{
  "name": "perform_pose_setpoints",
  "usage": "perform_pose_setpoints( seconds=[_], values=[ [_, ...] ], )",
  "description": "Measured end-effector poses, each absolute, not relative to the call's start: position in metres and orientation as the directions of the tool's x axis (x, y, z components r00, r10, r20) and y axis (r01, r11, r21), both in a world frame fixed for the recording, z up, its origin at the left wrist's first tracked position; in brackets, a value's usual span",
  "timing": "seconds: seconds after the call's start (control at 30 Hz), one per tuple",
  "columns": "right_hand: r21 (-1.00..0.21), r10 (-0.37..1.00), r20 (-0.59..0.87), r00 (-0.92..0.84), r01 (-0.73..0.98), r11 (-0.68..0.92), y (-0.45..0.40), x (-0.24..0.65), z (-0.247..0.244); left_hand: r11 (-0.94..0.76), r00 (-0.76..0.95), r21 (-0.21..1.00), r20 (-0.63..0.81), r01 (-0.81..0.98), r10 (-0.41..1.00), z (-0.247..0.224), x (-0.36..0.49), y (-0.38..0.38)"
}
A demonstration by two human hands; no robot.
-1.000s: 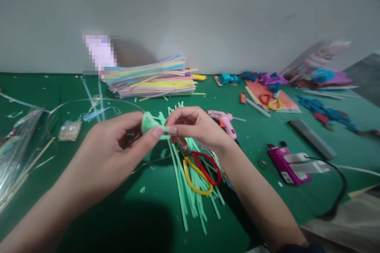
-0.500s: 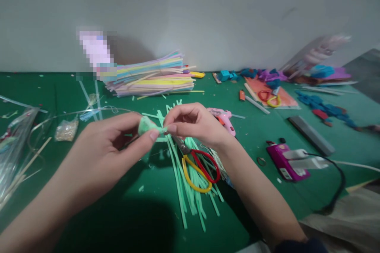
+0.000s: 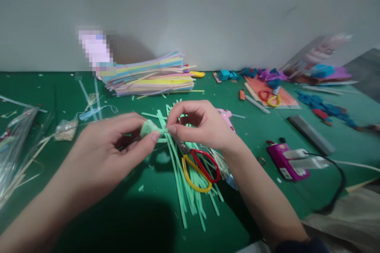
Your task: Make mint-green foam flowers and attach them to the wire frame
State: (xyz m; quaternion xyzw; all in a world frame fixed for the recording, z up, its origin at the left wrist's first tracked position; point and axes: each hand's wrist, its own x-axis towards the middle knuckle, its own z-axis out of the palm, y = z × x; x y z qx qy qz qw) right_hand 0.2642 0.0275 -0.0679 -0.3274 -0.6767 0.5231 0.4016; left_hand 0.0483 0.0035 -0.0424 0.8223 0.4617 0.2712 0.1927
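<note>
So, nearest on the green table (image 3: 208,241) there's a loose spread of mint-green strips (image 3: 193,207), with a pair of scissors (image 3: 184,149) lying on top, one handle loop yellow, the other red. Just above that, left hand (image 3: 111,142) has a fuzzy mint-green piece (image 3: 147,127) pinched between thumb and fingers. Right hand (image 3: 200,122) has thumb and index closed on the thin right end of the same piece, so it's held between the two, left of the scissors' pivot.

Over on the right there's a magenta power block (image 3: 276,152) with white plugs in it, and a grey bar (image 3: 310,135) a little farther off. Left side has a small clear bag of tan bits (image 3: 67,129). A pink glue gun (image 3: 226,116) is half hidden behind the right hand. Farther back: an orange lighter (image 3: 242,95), then a big stack of pastel strips (image 3: 154,75) near the grey wall (image 3: 190,16).
</note>
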Motion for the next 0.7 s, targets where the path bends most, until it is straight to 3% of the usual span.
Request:
perform_pose_setpoints(
  seconds=[0.13,0.27,0.4,0.5,0.6,0.7],
  values=[
    [-0.834,0.864,0.344,-0.368,0.302,0.461,0.016,0.258,-0.057,-0.518,0.421,0.493,0.302,0.699,0.855,-0.045,0.047,0.003],
    [-0.515,0.733,0.586,-0.346,0.539,0.666,0.007,0.251,-0.054,-0.502,0.393,0.45,0.319,0.738,0.863,-0.047,0.049,0.004],
    [-0.143,0.605,0.687,-0.403,0.742,0.656,-0.003,0.24,-0.057,-0.514,0.379,0.441,0.361,0.736,0.852,-0.048,0.051,0.003],
    [0.062,0.532,0.728,-0.432,0.815,0.576,-0.012,0.231,-0.061,-0.516,0.373,0.448,0.372,0.73,0.85,-0.047,0.052,0.002],
    [0.127,0.48,0.774,-0.412,0.845,0.52,-0.019,0.222,-0.067,-0.494,0.359,0.464,0.352,0.735,0.864,-0.047,0.053,0.003],
    [0.089,0.479,0.792,-0.379,0.848,0.523,-0.022,0.218,-0.073,-0.458,0.318,0.481,0.346,0.747,0.883,-0.046,0.052,0.004]
  ],
)
